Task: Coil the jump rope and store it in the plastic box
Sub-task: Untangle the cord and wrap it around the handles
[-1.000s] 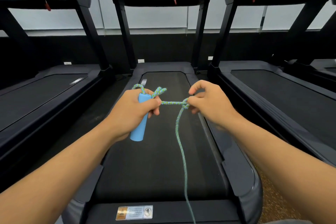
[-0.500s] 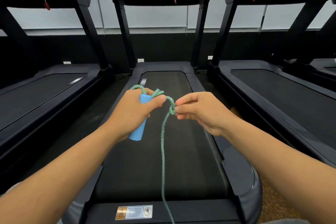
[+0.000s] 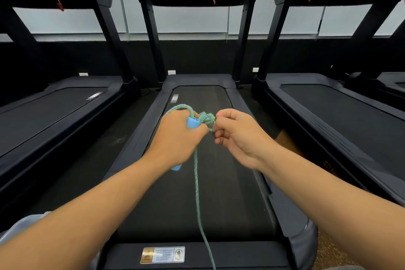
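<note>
The jump rope point(image 3: 196, 173) was held in mid-air above the belt of the middle treadmill point(image 3: 221, 182), between our two hands. Its blue handle point(image 3: 192, 123) sat in the left hand point(image 3: 179, 138), whose grip was wrapped round it; the handle's lower end showed below the palm. A few turns of the blue-green braided cord were bunched at the handle's top, one loop arching over the left knuckles. The right hand point(image 3: 238, 136) was just beside the left, fingers curled, its grip pinching the cord at the bunch. From there a long free length hung straight down and ran out of view at the bottom edge; the second handle was not visible.

Judgement: we were in the coiling step, early on, since most of the cord was uncoiled. The plastic box was not identifiable in this view; a pale translucent object point(image 3: 22, 226) at lower left could not be made out.

Next move, as we judged it: the right grip would need to slide down the hanging cord, take up a fresh length and lay it over the handle while the left thumb trapped the existing turns. Slack turns could slip off.
</note>
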A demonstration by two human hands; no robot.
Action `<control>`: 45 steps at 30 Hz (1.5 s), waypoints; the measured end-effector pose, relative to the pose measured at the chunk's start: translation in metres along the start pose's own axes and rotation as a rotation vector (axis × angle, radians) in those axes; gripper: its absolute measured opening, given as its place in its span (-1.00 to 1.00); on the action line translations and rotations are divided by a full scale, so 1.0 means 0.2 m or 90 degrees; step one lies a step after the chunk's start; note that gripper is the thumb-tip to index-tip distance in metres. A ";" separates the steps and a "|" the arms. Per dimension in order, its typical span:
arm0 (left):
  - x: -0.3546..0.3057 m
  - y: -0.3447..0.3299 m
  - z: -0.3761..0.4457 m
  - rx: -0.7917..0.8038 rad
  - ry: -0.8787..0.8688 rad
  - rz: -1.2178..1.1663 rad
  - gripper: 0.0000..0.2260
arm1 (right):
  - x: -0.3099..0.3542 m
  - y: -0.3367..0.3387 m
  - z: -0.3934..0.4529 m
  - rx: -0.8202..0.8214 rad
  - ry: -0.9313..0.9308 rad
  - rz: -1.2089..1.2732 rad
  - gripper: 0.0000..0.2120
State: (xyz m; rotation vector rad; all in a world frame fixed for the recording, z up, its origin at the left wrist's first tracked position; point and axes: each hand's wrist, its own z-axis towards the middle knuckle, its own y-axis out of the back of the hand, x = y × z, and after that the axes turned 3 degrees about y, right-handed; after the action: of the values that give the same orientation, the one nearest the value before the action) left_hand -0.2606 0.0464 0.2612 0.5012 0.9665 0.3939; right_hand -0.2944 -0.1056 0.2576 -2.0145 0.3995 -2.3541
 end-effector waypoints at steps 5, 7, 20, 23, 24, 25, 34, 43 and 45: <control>0.11 0.07 0.06 -0.051 0.004 0.110 -0.71 | 0.08 0.07 -0.01 0.027 -0.082 0.130 -0.74; 0.16 0.12 0.09 -0.061 0.024 0.121 -0.71 | 0.12 0.13 -0.01 0.009 -0.066 0.106 -0.72; 0.08 0.11 0.06 0.114 0.183 -0.243 -0.77 | 0.10 0.21 -0.02 -0.134 0.417 -0.606 -0.70; 0.08 0.07 0.06 0.091 0.178 -0.243 -0.83 | 0.16 0.07 -0.14 -0.086 0.585 -0.566 -0.75; 0.07 0.07 0.07 0.083 0.180 -0.246 -0.85 | 0.18 0.04 -0.17 -0.079 0.637 -0.592 -0.75; 0.07 0.07 0.07 0.075 0.180 -0.249 -0.84 | 0.18 0.01 -0.21 -0.079 0.692 -0.619 -0.76; 0.03 0.07 0.04 0.104 0.172 -0.283 -0.76 | 0.05 0.02 -0.17 0.037 0.465 -0.759 -0.79; 0.04 0.05 0.02 0.120 0.179 -0.194 -0.83 | 0.09 0.09 -0.10 0.122 0.137 -0.710 -0.77; 0.05 0.05 0.02 0.121 0.172 -0.141 -0.78 | 0.14 0.08 -0.10 0.070 0.097 -0.407 -0.77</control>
State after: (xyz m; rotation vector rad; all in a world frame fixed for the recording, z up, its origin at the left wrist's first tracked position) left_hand -0.2526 0.0585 0.2618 0.5149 1.3157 0.1724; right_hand -0.3200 -0.1223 0.2782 -2.1477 -0.4415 -2.7925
